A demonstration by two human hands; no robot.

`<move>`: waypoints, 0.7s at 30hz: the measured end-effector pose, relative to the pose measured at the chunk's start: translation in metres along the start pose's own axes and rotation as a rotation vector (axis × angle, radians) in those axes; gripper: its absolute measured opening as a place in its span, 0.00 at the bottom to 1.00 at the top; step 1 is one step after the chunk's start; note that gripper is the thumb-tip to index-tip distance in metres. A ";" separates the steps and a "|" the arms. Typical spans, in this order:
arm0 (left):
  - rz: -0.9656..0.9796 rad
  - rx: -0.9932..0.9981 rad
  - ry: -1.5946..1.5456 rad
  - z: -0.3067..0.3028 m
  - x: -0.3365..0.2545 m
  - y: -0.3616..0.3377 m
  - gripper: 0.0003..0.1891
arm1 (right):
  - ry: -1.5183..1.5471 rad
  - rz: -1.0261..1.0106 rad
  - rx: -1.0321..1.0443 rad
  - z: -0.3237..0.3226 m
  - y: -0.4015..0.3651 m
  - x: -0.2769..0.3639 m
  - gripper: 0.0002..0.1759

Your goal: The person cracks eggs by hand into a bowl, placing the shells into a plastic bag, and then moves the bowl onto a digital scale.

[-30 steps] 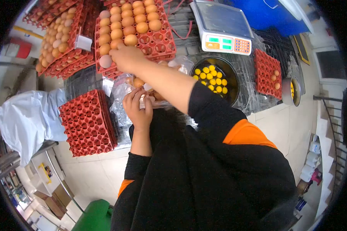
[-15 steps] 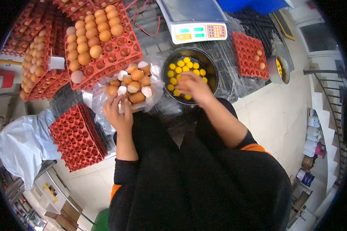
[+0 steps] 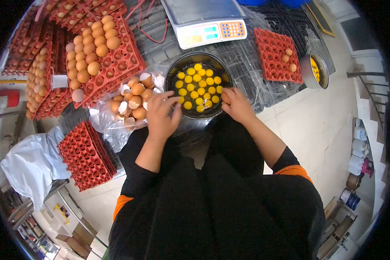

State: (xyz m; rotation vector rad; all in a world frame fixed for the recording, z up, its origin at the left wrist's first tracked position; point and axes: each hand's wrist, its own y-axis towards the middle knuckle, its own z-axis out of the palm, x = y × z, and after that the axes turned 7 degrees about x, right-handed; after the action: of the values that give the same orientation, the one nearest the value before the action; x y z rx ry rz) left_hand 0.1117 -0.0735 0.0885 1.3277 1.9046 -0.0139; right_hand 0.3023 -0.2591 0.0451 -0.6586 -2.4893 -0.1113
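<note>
A dark round bowl (image 3: 172, 69) holds several yellow egg yolks (image 3: 198, 78) in clear egg white. At the bowl's right rim, my right hand (image 3: 238, 106) is closed around a brown egg (image 3: 226, 98), mostly covered by the fingers. My left hand (image 3: 162, 115) is at the left rim, its fingers apart and nothing in them. Left of that hand lies a clear plastic bag (image 3: 103, 116) filled with broken brown eggshells (image 3: 134, 102).
A red tray (image 3: 128, 50) partly filled with brown eggs stands at upper left, beside stacked egg trays (image 3: 50, 97). Empty red trays (image 3: 84, 156) lean below. Behind the bowl is a white scale (image 3: 210, 34). To the right are another tray (image 3: 275, 56) and a metal bowl (image 3: 308, 71).
My left hand has moved right, from the shell bag to the bowl's left rim. My right hand has gone from above the yolks to the right rim with the egg. The view has shifted slightly.
</note>
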 end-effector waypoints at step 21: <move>-0.169 0.439 -0.500 0.066 0.024 0.081 0.22 | 1.555 0.447 0.333 -0.001 0.078 0.032 0.17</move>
State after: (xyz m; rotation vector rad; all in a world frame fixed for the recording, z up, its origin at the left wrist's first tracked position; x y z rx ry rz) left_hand 0.2124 -0.0464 0.0626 1.2779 1.6175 -0.8145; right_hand 0.3169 -0.1767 0.0588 -0.5862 -0.8210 -0.0104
